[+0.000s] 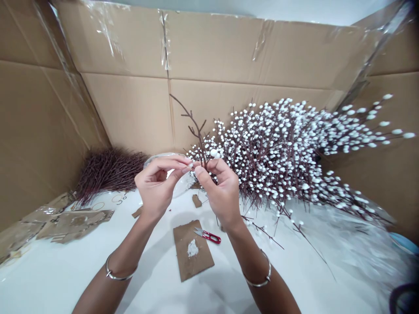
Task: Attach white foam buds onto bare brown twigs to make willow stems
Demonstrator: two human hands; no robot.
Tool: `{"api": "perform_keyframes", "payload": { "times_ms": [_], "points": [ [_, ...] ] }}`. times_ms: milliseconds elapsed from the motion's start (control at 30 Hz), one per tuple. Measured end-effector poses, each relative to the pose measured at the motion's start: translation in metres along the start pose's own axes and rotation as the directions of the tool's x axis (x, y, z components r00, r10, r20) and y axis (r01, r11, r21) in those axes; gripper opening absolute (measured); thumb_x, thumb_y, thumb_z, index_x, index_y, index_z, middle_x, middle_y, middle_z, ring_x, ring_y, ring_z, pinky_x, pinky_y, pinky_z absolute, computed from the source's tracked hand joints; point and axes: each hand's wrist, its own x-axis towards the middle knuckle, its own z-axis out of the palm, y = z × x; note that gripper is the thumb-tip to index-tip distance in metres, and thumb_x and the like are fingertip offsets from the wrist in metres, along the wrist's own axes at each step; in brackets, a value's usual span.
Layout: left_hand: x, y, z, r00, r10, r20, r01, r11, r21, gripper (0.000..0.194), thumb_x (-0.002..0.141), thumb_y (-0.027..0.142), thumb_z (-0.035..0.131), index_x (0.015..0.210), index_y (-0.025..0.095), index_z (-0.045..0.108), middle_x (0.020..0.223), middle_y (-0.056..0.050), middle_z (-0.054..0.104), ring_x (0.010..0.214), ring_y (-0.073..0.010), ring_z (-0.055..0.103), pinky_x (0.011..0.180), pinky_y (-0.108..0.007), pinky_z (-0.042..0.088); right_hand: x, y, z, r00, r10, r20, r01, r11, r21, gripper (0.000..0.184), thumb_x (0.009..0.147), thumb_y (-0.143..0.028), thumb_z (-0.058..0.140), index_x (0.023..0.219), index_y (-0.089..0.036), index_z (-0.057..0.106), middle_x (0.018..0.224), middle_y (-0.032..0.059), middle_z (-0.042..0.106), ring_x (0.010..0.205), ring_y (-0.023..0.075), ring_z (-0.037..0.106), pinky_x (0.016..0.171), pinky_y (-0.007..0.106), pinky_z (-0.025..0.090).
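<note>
My right hand (223, 188) is closed on a thin brown artificial branch (198, 133), which stands upright with bare forked twigs at the top. One white berry (214, 153) shows low on it, close to my right fingers. Thumb and fingers of my left hand (153, 185) pinch a small white berry (190, 165) right beside my right fingertips. Whether that berry touches a twig is hard to see. Below both hands lies a cardboard piece (196, 268) bearing a white paste smear (192, 248). Red-handled thread snips (209, 236) rest across its upper right edge.
A large heap of white-berried branches (281, 148) fills the right back. Bare brown stems (111, 170) are piled at the left back. Torn cardboard (77, 224) lies left, clear plastic film (360, 244) right. Cardboard walls (212, 52) surround the white table (147, 279).
</note>
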Motion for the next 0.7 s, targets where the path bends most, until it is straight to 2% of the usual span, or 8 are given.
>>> {"api": "perform_keyframes", "payload": {
  "times_ms": [233, 700],
  "points": [
    [-0.0003, 0.0001, -0.0012, 0.996, -0.080, -0.037, 0.081, 0.997, 0.019, 0.011, 0.072, 0.019, 0.083, 0.071, 0.022, 0.072, 0.080, -0.001, 0.075, 0.080, -0.0169, 0.072, 0.073, -0.033, 0.061, -0.0019, -0.0029, -0.0008, 1.000, 0.003, 0.023, -0.002, 0.999, -0.051, 0.013, 0.087, -0.037, 0.065, 0.083, -0.025, 0.061, 0.094, 0.0026, 0.070, 0.094, 0.0187, 0.061, 0.090, 0.040, 0.050],
    [0.0019, 0.0024, -0.0030, 0.998, -0.063, -0.019, 0.063, 0.998, -0.015, 0.012, 0.070, 0.018, 0.085, 0.070, 0.023, 0.074, 0.078, -0.001, 0.075, 0.078, -0.0167, 0.072, 0.074, -0.032, 0.060, -0.0033, -0.0054, 0.0003, 0.999, -0.007, 0.033, 0.010, 0.996, -0.084, 0.014, 0.088, -0.038, 0.065, 0.087, -0.025, 0.062, 0.096, 0.0044, 0.067, 0.099, 0.0210, 0.059, 0.093, 0.043, 0.049]
  ]
}}
